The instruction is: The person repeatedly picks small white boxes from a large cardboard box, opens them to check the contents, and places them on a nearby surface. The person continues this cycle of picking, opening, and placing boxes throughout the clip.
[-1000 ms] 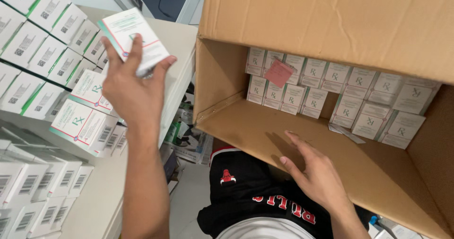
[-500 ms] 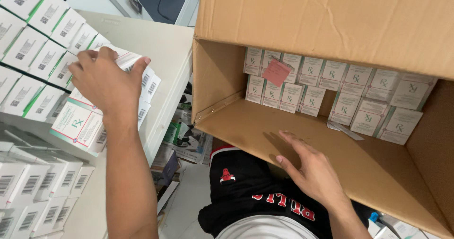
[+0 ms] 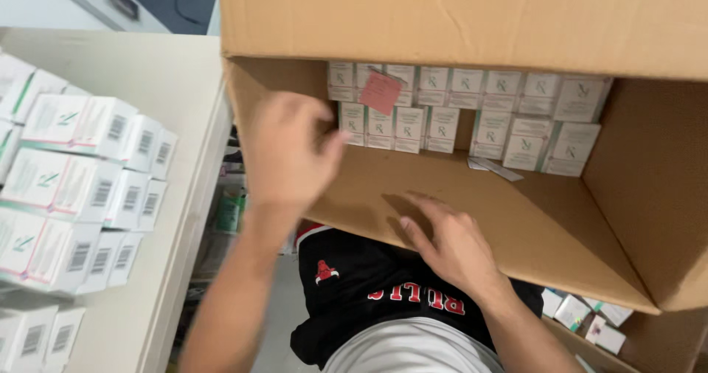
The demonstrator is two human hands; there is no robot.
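I am reaching into the big cardboard carton [image 3: 531,233], which lies on its side across my lap with its mouth towards me. My left hand [image 3: 291,152] is inside the mouth at about ten o'clock. It is blurred, but it holds nothing, with the fingers loosely curved and close together, pointing at the small white-and-green boxes [image 3: 441,128] packed against the far wall at twelve o'clock. The fingertips are near the leftmost box of the lower row, though I cannot tell whether they touch it.

My right hand [image 3: 451,246] lies palm down on the carton's bottom wall at six o'clock. Its fingers are slightly spread and it grips nothing, so I judge it is steadying the carton.

I take this to be the reach, before any grasp. Taking one box would call for opening my fingers to its width and pinching its sides, since its neighbours sit tight against it.

I count about fifteen box faces in the carton, roughly eight in the upper row and seven in the lower. One pink paper slip [image 3: 380,91] rests on the upper row at eleven o'clock, and one flat white strip [image 3: 495,168] lies loose in front of the rows.

At nine o'clock, more white boxes [image 3: 77,126] are stacked on the pale table [image 3: 147,63]. There are over a dozen, but some are cut off, so I cannot give an exact count.
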